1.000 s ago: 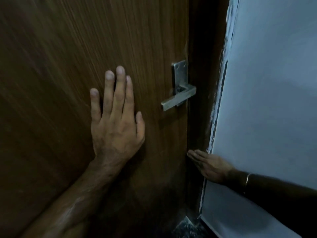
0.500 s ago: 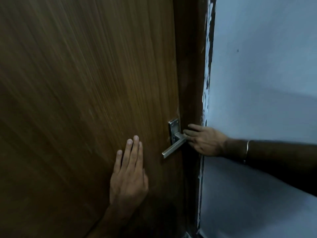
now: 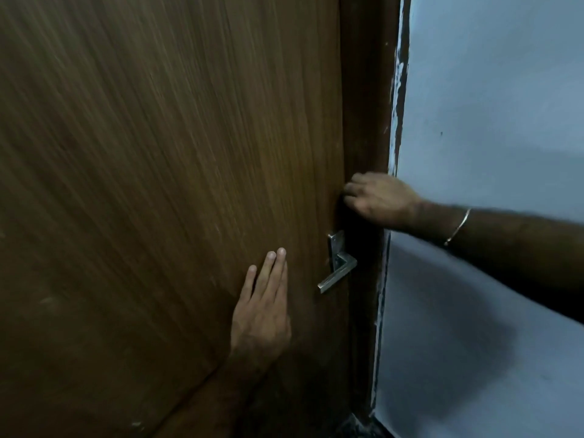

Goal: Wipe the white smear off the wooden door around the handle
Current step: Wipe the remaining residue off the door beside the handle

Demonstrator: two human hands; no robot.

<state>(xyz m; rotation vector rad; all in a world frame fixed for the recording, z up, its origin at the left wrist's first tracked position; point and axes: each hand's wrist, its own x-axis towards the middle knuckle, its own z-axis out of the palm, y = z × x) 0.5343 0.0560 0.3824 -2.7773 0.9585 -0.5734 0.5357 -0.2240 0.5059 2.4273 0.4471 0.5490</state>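
Note:
A brown wooden door [image 3: 164,172] fills the left of the view. Its metal lever handle [image 3: 336,273] sits near the right edge, with the lever pointing down-left. My left hand [image 3: 262,311] lies flat on the door just left of the handle, fingers straight and holding nothing. My right hand [image 3: 379,197] is above the handle at the door's edge by the dark frame [image 3: 363,105], fingers curled, with no cloth visible in it. Only faint pale marks [image 3: 218,229] show on the wood; no clear white smear is visible around the handle.
A pale blue-grey wall [image 3: 489,121] stands right of the frame. Flaky white paint [image 3: 397,74] runs down the frame's outer edge. A thin bracelet [image 3: 458,226] is on my right wrist. A bit of dark floor [image 3: 357,425] shows at the bottom.
My right hand has risen along the door's edge from below the handle, past it, to above it, and its fingers have curled. The view tilted up, so my left hand and the handle sit lower.

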